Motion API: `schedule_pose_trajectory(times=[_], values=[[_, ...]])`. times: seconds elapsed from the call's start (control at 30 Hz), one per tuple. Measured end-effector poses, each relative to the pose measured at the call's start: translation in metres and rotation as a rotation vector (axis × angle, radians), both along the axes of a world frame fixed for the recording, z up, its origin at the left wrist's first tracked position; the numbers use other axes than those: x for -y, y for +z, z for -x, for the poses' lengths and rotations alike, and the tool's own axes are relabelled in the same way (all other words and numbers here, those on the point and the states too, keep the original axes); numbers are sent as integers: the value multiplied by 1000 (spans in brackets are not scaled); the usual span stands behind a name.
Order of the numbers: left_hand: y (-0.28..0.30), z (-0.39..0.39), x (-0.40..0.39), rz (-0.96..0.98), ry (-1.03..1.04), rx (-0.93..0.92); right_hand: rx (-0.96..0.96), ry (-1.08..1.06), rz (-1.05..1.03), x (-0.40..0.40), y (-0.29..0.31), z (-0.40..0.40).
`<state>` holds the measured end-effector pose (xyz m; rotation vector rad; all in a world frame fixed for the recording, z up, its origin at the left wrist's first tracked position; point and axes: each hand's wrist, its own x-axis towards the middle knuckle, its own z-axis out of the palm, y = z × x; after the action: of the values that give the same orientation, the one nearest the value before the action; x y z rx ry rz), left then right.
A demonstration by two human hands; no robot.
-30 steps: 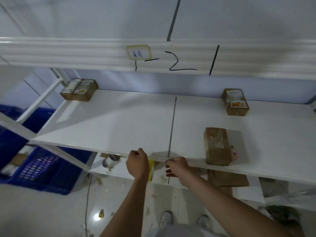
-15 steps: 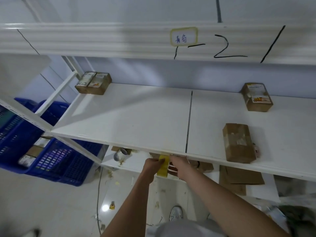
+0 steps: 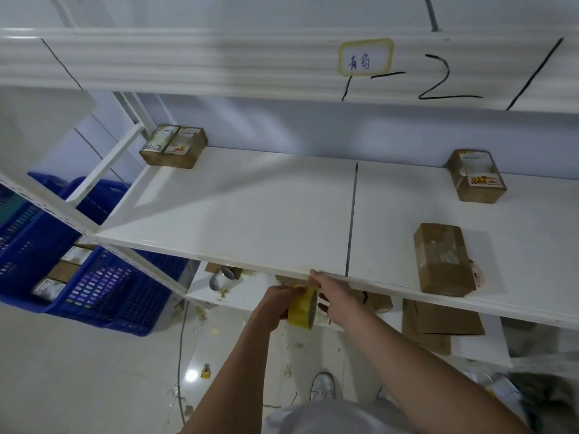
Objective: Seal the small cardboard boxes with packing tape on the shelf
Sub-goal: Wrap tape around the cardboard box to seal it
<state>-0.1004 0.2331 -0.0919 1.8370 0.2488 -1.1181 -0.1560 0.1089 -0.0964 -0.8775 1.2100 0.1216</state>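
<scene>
Below the white shelf (image 3: 250,214) edge, the left hand (image 3: 277,300) grips a yellow roll of packing tape (image 3: 303,306); the right hand (image 3: 336,297) pinches its end. A brown cardboard box (image 3: 443,260) lies on the shelf, right.

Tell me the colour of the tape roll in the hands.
Yellow. The tape roll shows in the head view, held by the left hand.
</scene>
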Motion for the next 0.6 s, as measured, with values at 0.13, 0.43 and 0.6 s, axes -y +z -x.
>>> schedule_pose_trajectory(times=[0.13, 0.43, 0.6], values=[[9, -2, 3, -39, -1, -37, -62, -1, 27, 1, 0, -7], [41, -26, 22, -269, -99, -148, -161, 67, 46, 9, 25, -23], [45, -33, 27, -299, -105, -162, -182, 97, -4, 14, 31, -30]])
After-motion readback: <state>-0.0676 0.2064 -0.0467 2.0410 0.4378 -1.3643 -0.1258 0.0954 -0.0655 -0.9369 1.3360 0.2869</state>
